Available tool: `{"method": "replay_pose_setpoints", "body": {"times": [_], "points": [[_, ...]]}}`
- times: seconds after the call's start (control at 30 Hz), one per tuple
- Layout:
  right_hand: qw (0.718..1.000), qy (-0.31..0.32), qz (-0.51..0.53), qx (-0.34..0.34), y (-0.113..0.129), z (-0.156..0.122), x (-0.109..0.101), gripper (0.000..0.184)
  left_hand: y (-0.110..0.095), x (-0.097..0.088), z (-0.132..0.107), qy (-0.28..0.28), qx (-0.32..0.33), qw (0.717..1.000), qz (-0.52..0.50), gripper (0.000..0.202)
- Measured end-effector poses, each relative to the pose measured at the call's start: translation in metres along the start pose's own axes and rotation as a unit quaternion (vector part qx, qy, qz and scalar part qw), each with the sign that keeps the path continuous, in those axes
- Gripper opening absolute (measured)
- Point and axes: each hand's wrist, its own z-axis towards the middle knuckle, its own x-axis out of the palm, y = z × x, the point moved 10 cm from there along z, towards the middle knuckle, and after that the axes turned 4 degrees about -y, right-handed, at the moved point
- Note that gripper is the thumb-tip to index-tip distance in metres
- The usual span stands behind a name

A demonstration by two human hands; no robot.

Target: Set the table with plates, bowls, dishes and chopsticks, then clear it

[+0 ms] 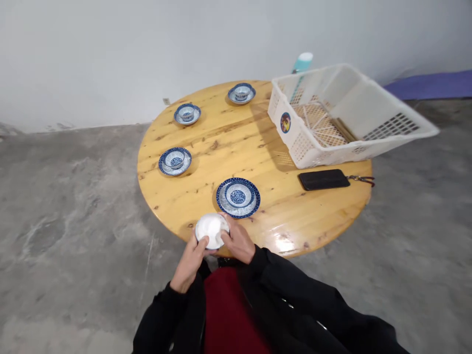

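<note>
Near the front edge of the round table, I hold a small white bowl (211, 227) with a bluish edge. Something smooth and white shows in it, too washed out to name. My left hand (192, 258) grips its lower left side, thumb over the rim. From the right, my right hand (239, 240) closes on it, the thumb pressed against the white part. Just beyond my hands, a blue-and-white plate (220, 202) lies on the table with a patterned bowl (238, 195) set on it.
Three more bowl-and-plate settings, at left (175, 161), back left (187, 114) and back (242, 93), stand along the wooden table (217, 147). A white plastic crate (306, 145) covers its right side, with a turquoise bottle (303, 63) behind. A black phone (324, 180) with a strap lies in front.
</note>
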Motion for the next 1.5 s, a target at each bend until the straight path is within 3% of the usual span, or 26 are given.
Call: {"method": "replay_pose_setpoints", "body": {"times": [0.2,0.4,0.5,0.63,0.8,0.93,1.2,1.5], "points": [[0.994,-0.093,-0.047,0.020,-0.003,0.047,-0.050,0.057,-0.049,0.044,0.070,0.101,0.006,0.992,0.076,0.050],[0.980,-0.160,-0.089,0.074,-0.006,0.121,-0.077,0.051,-0.099,0.067,0.151,0.139,0.019,0.980,0.141,0.043],[0.978,-0.170,-0.048,0.113,-0.019,0.167,-0.078,0.045,-0.121,0.072,0.197,0.165,0.023,0.973,0.158,0.038],[0.957,-0.192,0.084,0.199,-0.055,0.228,-0.069,0.039,-0.142,0.078,0.266,0.197,0.029,0.962,0.189,0.034],[0.910,-0.231,0.176,0.297,-0.108,0.289,-0.051,0.032,-0.155,0.082,0.349,0.201,0.026,0.950,0.237,0.041],[0.895,-0.256,0.173,0.323,-0.137,0.325,-0.044,0.036,-0.156,0.083,0.402,0.171,0.018,0.946,0.274,0.046],[0.888,-0.279,0.102,0.350,-0.173,0.359,-0.053,0.041,-0.152,0.100,0.464,0.154,0.022,0.935,0.318,0.042],[0.891,-0.286,0.066,0.346,-0.182,0.389,-0.054,0.043,-0.162,0.104,0.500,0.137,0.055,0.924,0.353,0.039]]}}
